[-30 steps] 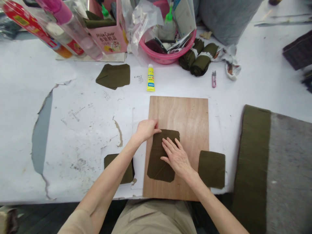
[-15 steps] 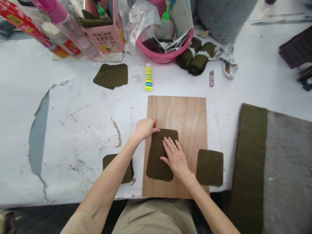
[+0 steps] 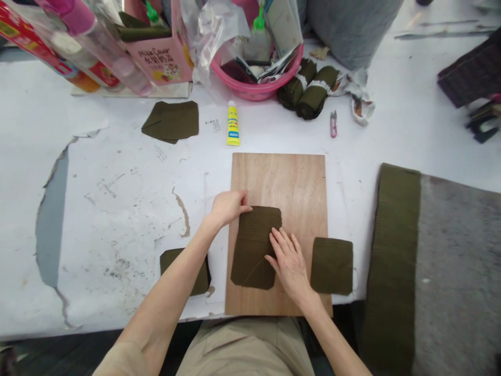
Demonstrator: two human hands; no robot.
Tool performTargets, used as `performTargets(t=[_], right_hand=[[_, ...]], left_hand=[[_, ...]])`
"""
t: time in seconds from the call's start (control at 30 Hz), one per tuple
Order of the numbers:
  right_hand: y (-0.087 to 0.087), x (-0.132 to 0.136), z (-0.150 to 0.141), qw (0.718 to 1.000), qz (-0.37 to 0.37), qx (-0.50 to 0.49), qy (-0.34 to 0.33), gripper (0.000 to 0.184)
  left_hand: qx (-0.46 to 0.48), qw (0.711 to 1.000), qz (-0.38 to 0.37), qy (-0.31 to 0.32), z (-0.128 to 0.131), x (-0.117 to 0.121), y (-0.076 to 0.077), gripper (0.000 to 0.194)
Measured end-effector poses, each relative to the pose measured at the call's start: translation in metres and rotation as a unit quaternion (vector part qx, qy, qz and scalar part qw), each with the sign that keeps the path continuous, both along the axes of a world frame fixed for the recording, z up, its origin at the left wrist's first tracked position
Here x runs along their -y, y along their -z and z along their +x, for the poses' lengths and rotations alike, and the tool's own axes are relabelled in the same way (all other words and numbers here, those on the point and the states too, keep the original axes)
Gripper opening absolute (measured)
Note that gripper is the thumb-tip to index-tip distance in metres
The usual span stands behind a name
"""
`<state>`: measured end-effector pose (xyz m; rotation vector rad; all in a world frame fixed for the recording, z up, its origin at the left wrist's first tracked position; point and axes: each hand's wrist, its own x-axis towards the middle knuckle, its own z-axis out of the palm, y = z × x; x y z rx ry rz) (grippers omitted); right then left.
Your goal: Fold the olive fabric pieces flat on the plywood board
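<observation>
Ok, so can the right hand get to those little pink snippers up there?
Probably yes, with a bit of a stretch. The right hand is open on the edge of the green cloth, with only the flat board and white table between it and the pink snippers.

I view a table (image 3: 395,125) with a white covering, torn toward the left, where a grey surface shows. A wooden board (image 3: 289,180) reaches the near edge. Left of it lies a dark green fabric piece (image 3: 169,257), partly hidden; on the right, a square green piece (image 3: 332,266) overlaps the board's edge. I locate a yellow tube (image 3: 233,125), pink-handled snips (image 3: 333,125) and an angular green stack (image 3: 176,121) beyond the board. Two green rolls (image 3: 314,100) sit beside the pink basket (image 3: 256,93) toward the far edge. Folded green-and-grey material (image 3: 397,230) extends past the near edge at right.
</observation>
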<state>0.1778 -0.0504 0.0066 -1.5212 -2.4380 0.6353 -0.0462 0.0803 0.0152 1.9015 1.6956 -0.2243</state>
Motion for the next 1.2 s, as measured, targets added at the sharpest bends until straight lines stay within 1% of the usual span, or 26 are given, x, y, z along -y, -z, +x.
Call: performTargets(t=[0.1, 0.2, 0.27, 0.33, 0.4, 0.47, 0.53, 0.6, 0.7, 0.8, 0.9, 1.1, 1.2], right_hand=[[-0.008, -0.005, 0.003, 0.999, 0.004, -0.023, 0.034, 0.039], [-0.013, -0.006, 0.004, 0.995, 0.0, -0.053, 0.087, 0.028], [-0.014, -0.005, 0.002, 0.993, -0.02, -0.05, 0.107, 0.021], [-0.013, -0.004, 0.0, 0.993, -0.038, -0.027, 0.109, 0.015], [-0.011, -0.003, -0.002, 0.994, -0.043, -0.001, 0.1, 0.012], [-0.009, -0.004, -0.004, 0.995, -0.04, 0.017, 0.09, 0.012], [-0.008, -0.005, -0.006, 0.995, -0.036, 0.03, 0.085, 0.011], [-0.008, -0.006, -0.008, 0.995, -0.037, 0.037, 0.086, 0.009], [-0.009, -0.009, -0.009, 0.994, -0.052, 0.048, 0.082, 0.012], [-0.007, -0.011, -0.009, 0.994, -0.065, 0.051, 0.074, 0.017], [-0.005, -0.01, -0.007, 0.994, -0.065, 0.042, 0.08, 0.018], [-0.004, -0.008, -0.003, 0.992, -0.071, 0.007, 0.104, 0.02], [-0.003, -0.007, -0.001, 0.991, -0.084, -0.013, 0.106, 0.019]], left_hand=[[0.025, 0.999, 0.005, -0.021, -0.002, 0.003, 0.001, 0.025], [0.096, 0.994, 0.018, -0.048, -0.007, 0.012, 0.001, 0.021], [0.141, 0.986, 0.047, -0.073, -0.01, 0.024, -0.002, 0.017], [0.162, 0.98, 0.075, -0.086, -0.011, 0.043, -0.007, 0.014], [0.171, 0.98, 0.075, -0.068, -0.01, 0.066, -0.01, 0.013], [0.169, 0.983, 0.056, -0.034, -0.006, 0.089, -0.011, 0.011], [0.139, 0.989, 0.05, -0.009, -0.002, 0.107, -0.01, 0.01], [0.098, 0.994, 0.057, 0.005, 0.002, 0.117, -0.008, 0.011], [0.055, 0.997, 0.056, 0.028, 0.005, 0.115, -0.008, 0.01], [0.047, 0.997, 0.035, 0.055, 0.006, 0.104, -0.011, 0.009], [0.04, 0.997, 0.026, 0.067, 0.006, 0.098, -0.015, 0.012], [0.043, 0.996, 0.048, 0.059, 0.007, 0.108, -0.016, 0.006], [0.05, 0.994, 0.065, 0.078, 0.012, 0.113, -0.015, 0.014]])
